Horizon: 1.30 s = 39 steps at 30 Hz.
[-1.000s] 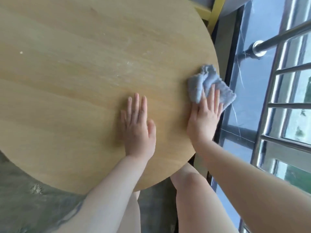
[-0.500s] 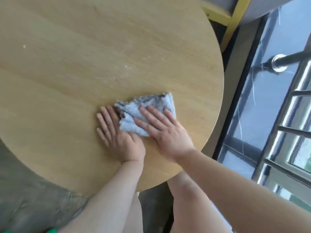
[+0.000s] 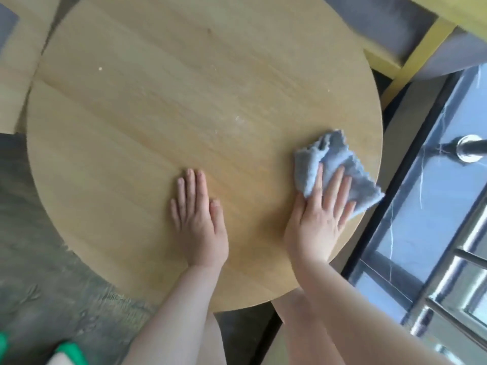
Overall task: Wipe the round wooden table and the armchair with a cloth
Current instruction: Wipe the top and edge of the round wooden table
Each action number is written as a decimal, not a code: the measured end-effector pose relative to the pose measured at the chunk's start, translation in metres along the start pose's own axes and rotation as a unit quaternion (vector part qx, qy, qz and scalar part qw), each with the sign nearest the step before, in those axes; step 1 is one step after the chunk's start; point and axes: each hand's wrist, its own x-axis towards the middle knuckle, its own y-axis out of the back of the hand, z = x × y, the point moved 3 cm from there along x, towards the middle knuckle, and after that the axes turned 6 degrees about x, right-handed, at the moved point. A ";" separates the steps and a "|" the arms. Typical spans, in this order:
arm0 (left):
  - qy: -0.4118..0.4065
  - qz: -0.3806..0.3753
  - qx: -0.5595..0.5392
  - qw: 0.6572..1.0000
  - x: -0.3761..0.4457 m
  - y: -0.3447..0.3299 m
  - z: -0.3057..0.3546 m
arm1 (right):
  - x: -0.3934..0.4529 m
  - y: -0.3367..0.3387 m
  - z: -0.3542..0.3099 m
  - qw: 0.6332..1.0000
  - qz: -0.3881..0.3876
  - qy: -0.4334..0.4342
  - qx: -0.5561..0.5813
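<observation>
The round wooden table (image 3: 158, 114) fills most of the head view. A crumpled light-blue cloth (image 3: 334, 164) lies at the table's right edge, one corner hanging over it. My right hand (image 3: 320, 214) presses flat on the cloth with straight fingers. My left hand (image 3: 199, 214) rests flat on the bare tabletop near the front, about a hand's width left of the right one. Small white specks dot the wood at the middle and far left. The armchair (image 3: 411, 30), grey with a yellow frame, shows at the top right.
A glass pane with a steel railing (image 3: 469, 148) stands close to the table's right side. Grey floor (image 3: 39, 259) lies to the left and front. A green and white object (image 3: 66, 354) sits at the bottom left corner. My bare legs are under the table's near edge.
My right hand has swept the cloth from beside my left hand back to the table's right edge. My left hand stayed flat on the table. The camera tilted up, showing more table.
</observation>
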 end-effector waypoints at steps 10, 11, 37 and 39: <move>0.013 0.007 -0.096 0.995 0.017 0.016 -0.015 | -0.024 -0.014 -0.023 0.997 0.020 -0.070 -0.009; 0.017 0.007 -0.103 0.994 0.027 0.019 -0.020 | -0.049 -0.028 -0.047 0.999 -0.024 -0.006 -0.031; -0.072 -0.023 -0.003 0.997 0.124 0.044 -0.060 | 0.030 -0.056 -0.132 0.988 -0.044 0.129 -0.068; -0.113 -0.039 0.003 0.993 0.120 0.043 -0.055 | 0.014 -0.046 -0.101 0.989 0.034 -0.143 -0.025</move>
